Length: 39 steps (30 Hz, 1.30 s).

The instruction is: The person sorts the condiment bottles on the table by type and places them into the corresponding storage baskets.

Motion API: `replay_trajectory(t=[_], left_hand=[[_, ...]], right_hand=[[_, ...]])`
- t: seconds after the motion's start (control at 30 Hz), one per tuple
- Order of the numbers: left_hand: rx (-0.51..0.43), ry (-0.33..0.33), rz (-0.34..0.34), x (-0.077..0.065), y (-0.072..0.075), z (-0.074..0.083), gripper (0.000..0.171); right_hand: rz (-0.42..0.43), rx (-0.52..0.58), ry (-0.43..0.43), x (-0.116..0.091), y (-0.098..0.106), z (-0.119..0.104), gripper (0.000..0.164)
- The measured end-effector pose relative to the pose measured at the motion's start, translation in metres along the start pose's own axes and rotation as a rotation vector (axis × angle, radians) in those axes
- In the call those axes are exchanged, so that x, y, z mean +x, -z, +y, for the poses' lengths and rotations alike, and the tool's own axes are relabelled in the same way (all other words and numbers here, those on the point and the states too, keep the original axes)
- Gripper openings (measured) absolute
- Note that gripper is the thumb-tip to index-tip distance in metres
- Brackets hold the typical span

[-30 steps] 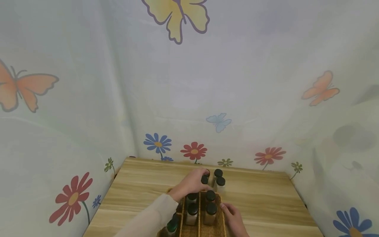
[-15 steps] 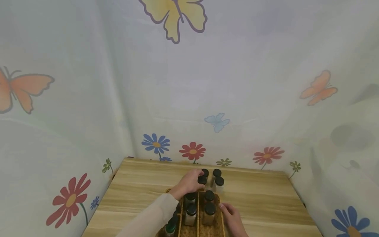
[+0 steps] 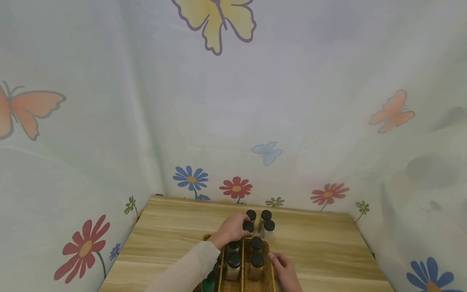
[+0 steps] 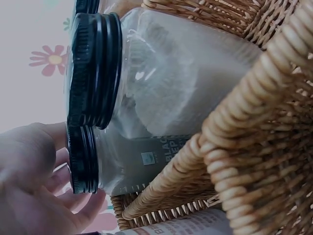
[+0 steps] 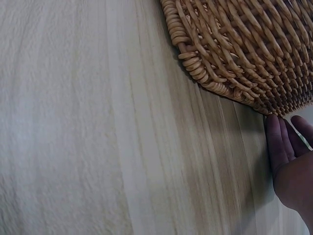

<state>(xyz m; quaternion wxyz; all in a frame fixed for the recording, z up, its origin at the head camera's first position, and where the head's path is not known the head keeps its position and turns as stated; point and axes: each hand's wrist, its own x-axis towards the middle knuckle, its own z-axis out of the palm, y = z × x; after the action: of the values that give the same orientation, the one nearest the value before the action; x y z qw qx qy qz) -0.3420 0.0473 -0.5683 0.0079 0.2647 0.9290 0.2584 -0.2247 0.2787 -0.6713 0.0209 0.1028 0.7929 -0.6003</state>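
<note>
A woven wicker basket [image 3: 272,275] with compartments stands on the wooden table, holding several black-lidded spice jars. My left hand [image 3: 230,230] reaches across its far edge, fingers curled at a black-lidded jar [image 3: 248,227] standing just behind it. In the left wrist view, the left hand [image 4: 34,181] shows past a jar of pale powder [image 4: 166,73] and a jar labelled "BLACK PEP" [image 4: 146,161], which hide the gripped jar. My right hand [image 3: 286,271] rests against the basket's right side. Its fairly straight fingers [image 5: 277,142] touch the wicker wall in the right wrist view.
Behind the basket stand other black-lidded jars: one at the back left [image 3: 251,215] and a pair [image 3: 269,226] to the right. A green-lidded jar [image 3: 208,284] sits in the left compartment. Bare wooden tabletop [image 3: 321,247] extends right; a flower-printed curtain [image 3: 306,121] hangs beyond.
The near-left jar behind the basket has shifted slightly toward the basket with my left hand. My right hand stays at the basket's side. The head view has tilted a little.
</note>
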Motion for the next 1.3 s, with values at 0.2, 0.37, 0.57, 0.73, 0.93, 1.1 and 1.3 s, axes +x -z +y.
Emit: replay_trajectory(t=[0.2, 0.37, 0.57, 0.73, 0.93, 1.1, 1.3], left_hand=[[0.013, -0.002, 0.009, 0.002, -0.005, -0.003, 0.043], [-0.009, 0.008, 0.007, 0.001, -0.006, -0.003, 0.043], [-0.063, 0.024, 0.01, -0.001, -0.006, 0.0, 0.042], [-0.062, 0.021, 0.027, -0.002, -0.006, -0.001, 0.041], [-0.071, 0.052, 0.078, -0.001, -0.002, 0.001, 0.043], [-0.064, 0.042, 0.143, 0.002, 0.01, 0.008, 0.045], [-0.083, -0.01, 0.182, 0.001, 0.031, 0.023, 0.044]], right_hand=[[0.014, -0.021, 0.015, 0.001, -0.001, 0.004, 0.066], [0.019, 0.005, 0.01, 0.001, -0.001, 0.005, 0.064], [0.027, -0.001, -0.007, 0.0, -0.001, 0.004, 0.066], [0.026, -0.005, -0.004, -0.001, -0.002, 0.001, 0.066], [0.014, -0.012, -0.004, 0.002, -0.002, 0.001, 0.067], [0.011, -0.007, 0.004, 0.003, -0.002, 0.002, 0.065], [0.025, -0.037, 0.0, 0.001, -0.002, 0.001, 0.066]])
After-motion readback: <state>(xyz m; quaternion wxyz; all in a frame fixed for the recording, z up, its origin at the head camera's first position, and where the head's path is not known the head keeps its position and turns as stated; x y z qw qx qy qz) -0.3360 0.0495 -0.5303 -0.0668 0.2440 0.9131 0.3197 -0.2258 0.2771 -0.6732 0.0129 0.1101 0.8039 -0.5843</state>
